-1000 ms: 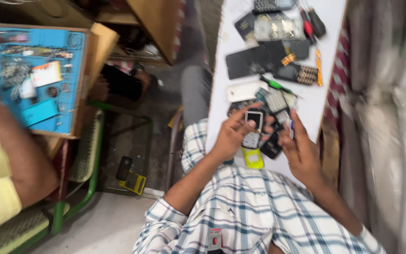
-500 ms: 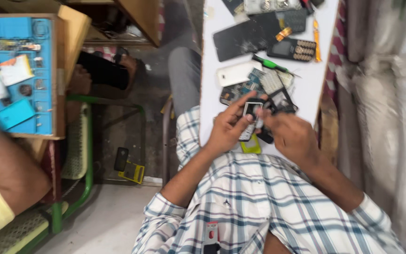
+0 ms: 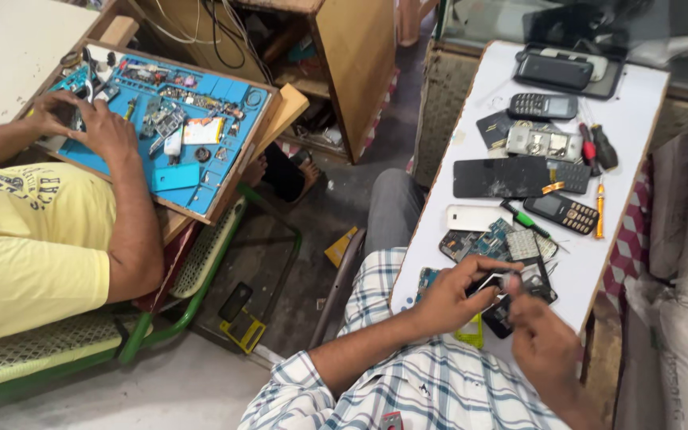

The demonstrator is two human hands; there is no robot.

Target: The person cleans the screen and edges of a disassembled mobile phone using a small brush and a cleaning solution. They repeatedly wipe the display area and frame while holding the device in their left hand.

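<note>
White and narrow, the tabletop (image 3: 471, 103) carries dismantled phones along its length. At its near edge the left hand (image 3: 449, 299) is clamped on a small silver phone (image 3: 494, 282), thumb over its top, while the right hand (image 3: 541, 341) has its fingertips pinched together at the phone's right end. Circuit boards (image 3: 479, 240) lie just beyond the phone, a black screen panel (image 3: 500, 177) mid-table, and screwdrivers (image 3: 596, 147) near the right edge. To the left, another person's hands (image 3: 89, 123) rest on a blue work mat (image 3: 201, 171).
</note>
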